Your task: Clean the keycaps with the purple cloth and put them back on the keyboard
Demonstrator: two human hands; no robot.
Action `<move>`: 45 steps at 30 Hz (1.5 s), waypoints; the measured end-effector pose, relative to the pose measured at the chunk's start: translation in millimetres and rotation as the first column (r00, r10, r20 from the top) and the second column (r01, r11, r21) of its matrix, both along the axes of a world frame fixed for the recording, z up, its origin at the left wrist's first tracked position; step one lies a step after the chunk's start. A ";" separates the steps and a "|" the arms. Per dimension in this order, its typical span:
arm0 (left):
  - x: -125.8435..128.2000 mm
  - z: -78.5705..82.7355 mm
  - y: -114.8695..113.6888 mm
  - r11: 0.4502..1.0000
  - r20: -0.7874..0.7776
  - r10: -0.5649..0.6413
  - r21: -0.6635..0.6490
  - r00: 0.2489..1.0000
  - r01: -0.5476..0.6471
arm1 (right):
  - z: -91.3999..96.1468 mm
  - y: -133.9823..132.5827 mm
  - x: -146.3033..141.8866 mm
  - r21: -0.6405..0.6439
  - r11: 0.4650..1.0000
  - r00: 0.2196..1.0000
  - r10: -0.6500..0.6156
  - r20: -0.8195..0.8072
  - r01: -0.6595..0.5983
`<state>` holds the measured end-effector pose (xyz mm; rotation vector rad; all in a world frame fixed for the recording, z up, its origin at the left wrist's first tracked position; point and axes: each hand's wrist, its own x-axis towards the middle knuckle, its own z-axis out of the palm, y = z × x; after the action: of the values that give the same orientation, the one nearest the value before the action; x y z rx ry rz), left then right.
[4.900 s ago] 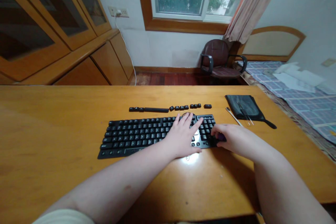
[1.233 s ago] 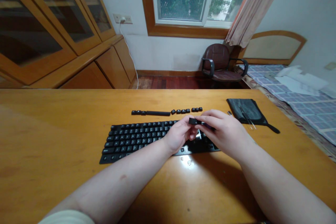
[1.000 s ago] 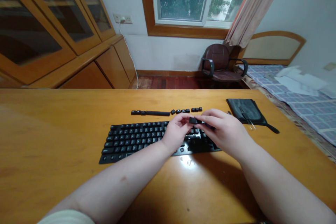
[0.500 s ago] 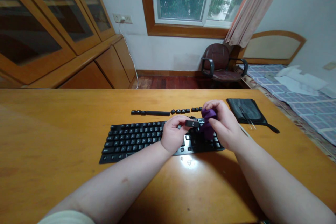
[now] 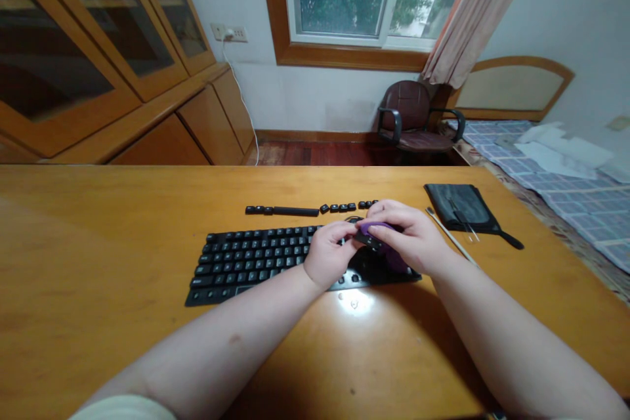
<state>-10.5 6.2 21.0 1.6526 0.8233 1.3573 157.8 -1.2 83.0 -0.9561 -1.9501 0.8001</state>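
— Honey-brown wood: that is the desk [image 5: 123, 223] under everything. My black keyboard [image 5: 251, 259] lies across it, its long side running left to right in front of me.

— And your hands?

— Both are over the keyboard's right end, and I cannot tell whether they rest on the keys. My left hand [image 5: 329, 256] comes in from the left with the forearm slanting across the desk and the fingers curled into a tight pinch. My right hand [image 5: 413, 239] comes in from the right, knuckles up, fingers bent down and closed.

— What lies around them?

— A black pouch [image 5: 460, 207] is off to the right, and a row of loose keycaps [image 5: 295, 211] lies just beyond the keyboard. A thin stick [image 5: 450, 236] lies between the pouch and my right wrist. My hands touch none of them.

— What do the hands hold?

— The right is wrapped round a purple cloth [image 5: 381, 230]. The left pinches a dark keycap [image 5: 367, 240], a longish one. It sits in the gap between the hands, just right of my left fingertips and under the right hand's fingers, where the cloth meets it. Its long axis runs roughly left to right, dipping a little rightward. The left hand is the nearer, skin on plastic, while the right reaches it only through cloth.
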 end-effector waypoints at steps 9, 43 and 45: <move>-0.9 3.5 -2.0 0.998 0.094 0.028 -0.059 0.995 -0.023 | -5.2 4.7 8.5 0.117 0.992 0.994 0.053 -0.093 -0.042; 0.3 -0.4 -3.7 0.975 0.159 0.187 0.087 0.969 -0.203 | -34.1 -10.3 -13.3 0.303 0.792 0.835 -0.424 -0.350 0.529; -0.9 0.4 -4.0 0.964 0.101 0.226 0.124 0.969 -0.237 | -32.2 -17.0 -12.2 0.417 0.778 0.879 -0.365 -0.308 0.470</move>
<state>-11.4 2.2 21.4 1.6253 0.9133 1.6673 145.5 -18.2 50.9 -0.9039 -1.5500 0.1284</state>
